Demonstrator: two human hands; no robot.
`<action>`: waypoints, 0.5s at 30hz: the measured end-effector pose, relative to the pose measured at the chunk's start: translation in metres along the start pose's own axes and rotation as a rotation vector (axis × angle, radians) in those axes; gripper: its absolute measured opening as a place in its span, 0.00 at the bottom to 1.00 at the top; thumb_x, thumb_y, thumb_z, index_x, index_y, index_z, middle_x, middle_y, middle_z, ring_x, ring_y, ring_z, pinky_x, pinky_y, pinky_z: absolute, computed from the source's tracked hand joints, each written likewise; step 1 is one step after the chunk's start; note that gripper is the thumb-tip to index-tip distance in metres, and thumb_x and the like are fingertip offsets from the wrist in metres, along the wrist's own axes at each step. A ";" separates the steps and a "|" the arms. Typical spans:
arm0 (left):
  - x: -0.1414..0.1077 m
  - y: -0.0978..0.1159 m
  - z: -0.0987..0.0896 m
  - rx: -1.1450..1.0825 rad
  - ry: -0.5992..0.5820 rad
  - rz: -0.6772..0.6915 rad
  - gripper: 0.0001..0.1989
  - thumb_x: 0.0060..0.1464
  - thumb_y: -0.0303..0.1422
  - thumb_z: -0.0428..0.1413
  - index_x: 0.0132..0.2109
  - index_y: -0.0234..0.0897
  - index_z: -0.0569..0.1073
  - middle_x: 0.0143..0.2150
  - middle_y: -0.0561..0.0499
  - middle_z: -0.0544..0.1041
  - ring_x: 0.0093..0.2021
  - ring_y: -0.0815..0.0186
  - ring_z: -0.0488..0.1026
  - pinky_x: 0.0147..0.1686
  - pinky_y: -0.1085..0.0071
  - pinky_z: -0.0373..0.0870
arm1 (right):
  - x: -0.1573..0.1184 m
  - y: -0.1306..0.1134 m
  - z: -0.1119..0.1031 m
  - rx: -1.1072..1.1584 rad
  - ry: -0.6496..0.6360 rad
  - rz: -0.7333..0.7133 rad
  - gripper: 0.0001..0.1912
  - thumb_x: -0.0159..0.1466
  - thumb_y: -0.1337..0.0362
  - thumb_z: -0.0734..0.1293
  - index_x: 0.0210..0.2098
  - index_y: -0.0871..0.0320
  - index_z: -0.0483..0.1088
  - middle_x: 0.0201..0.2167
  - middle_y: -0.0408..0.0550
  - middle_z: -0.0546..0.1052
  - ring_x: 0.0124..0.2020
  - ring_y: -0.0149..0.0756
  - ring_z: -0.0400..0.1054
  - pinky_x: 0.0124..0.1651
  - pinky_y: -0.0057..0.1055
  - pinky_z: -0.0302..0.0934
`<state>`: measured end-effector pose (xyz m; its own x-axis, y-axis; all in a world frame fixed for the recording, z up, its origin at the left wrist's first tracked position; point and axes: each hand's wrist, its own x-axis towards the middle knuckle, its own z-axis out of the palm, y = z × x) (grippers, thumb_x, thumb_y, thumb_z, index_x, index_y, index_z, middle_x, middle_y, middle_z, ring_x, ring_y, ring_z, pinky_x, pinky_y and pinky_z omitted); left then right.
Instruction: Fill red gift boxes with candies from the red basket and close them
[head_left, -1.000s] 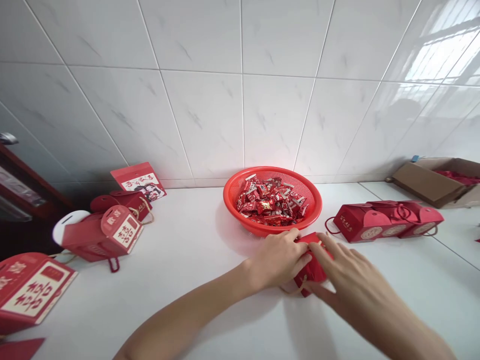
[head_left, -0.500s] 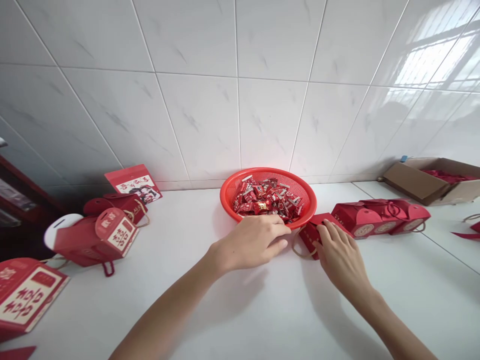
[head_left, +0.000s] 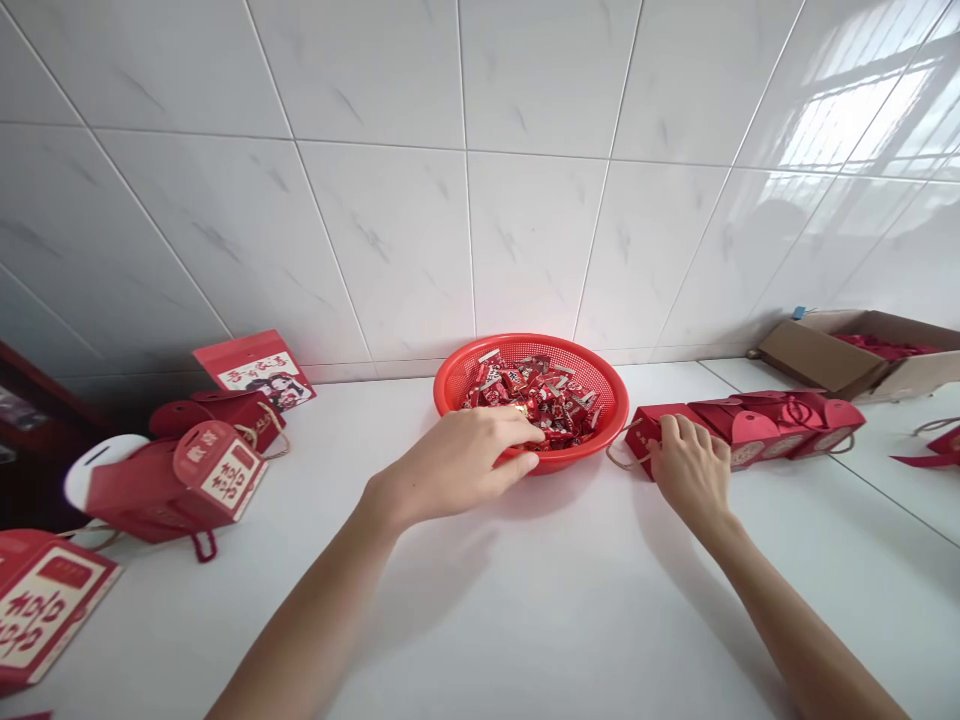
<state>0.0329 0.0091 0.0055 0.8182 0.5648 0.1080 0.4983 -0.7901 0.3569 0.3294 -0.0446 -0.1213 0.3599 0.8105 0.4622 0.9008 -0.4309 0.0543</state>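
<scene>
My left hand point(head_left: 461, 455) reaches over the front rim of a red plastic basket point(head_left: 611, 440) heaped with red-wrapped candies point(head_left: 555, 395). Its fingers are stretched out and the thumb stands apart from them; nothing shows between them. My right hand point(head_left: 691, 465) grips a red candy box point(head_left: 646, 430) from above, fingers bent over its top and thumb at its near left side. This box has a twine handle at its left end. It stands against a row of similar red boxes point(head_left: 772, 430) with round pale emblems.
More red gift boxes point(head_left: 180, 485) with twine handles stand at the left, and another box point(head_left: 52, 605) is nearer. A printed red card point(head_left: 259, 370) leans on the tiled wall. At the right sits an open cardboard carton point(head_left: 825, 360) with red items inside.
My right hand has moved right with the red candy box, which now lines up with the row. My left hand has drawn left, away from that box, along the basket's front.
</scene>
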 end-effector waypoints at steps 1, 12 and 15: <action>-0.002 -0.001 -0.003 -0.005 0.017 -0.015 0.16 0.68 0.35 0.49 0.55 0.41 0.78 0.58 0.51 0.79 0.55 0.60 0.76 0.53 0.65 0.70 | 0.002 0.004 0.002 0.004 0.005 0.013 0.11 0.71 0.68 0.57 0.46 0.62 0.69 0.50 0.65 0.78 0.52 0.53 0.71 0.51 0.44 0.56; -0.014 -0.022 -0.022 -0.011 0.191 -0.070 0.15 0.66 0.35 0.52 0.53 0.42 0.80 0.56 0.51 0.80 0.55 0.59 0.76 0.54 0.63 0.71 | -0.003 0.021 0.036 0.047 0.400 -0.146 0.20 0.74 0.58 0.55 0.54 0.66 0.67 0.63 0.76 0.67 0.64 0.61 0.62 0.59 0.55 0.57; -0.015 -0.026 -0.023 -0.016 0.239 -0.100 0.14 0.65 0.35 0.54 0.53 0.40 0.80 0.56 0.50 0.81 0.55 0.58 0.77 0.53 0.64 0.71 | -0.007 0.011 0.026 0.197 0.641 -0.357 0.10 0.72 0.61 0.61 0.42 0.59 0.70 0.48 0.63 0.79 0.48 0.51 0.72 0.55 0.48 0.60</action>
<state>0.0011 0.0269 0.0159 0.6732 0.6814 0.2871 0.5670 -0.7250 0.3910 0.3429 -0.0447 -0.1468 -0.1193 0.4719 0.8735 0.9844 -0.0581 0.1659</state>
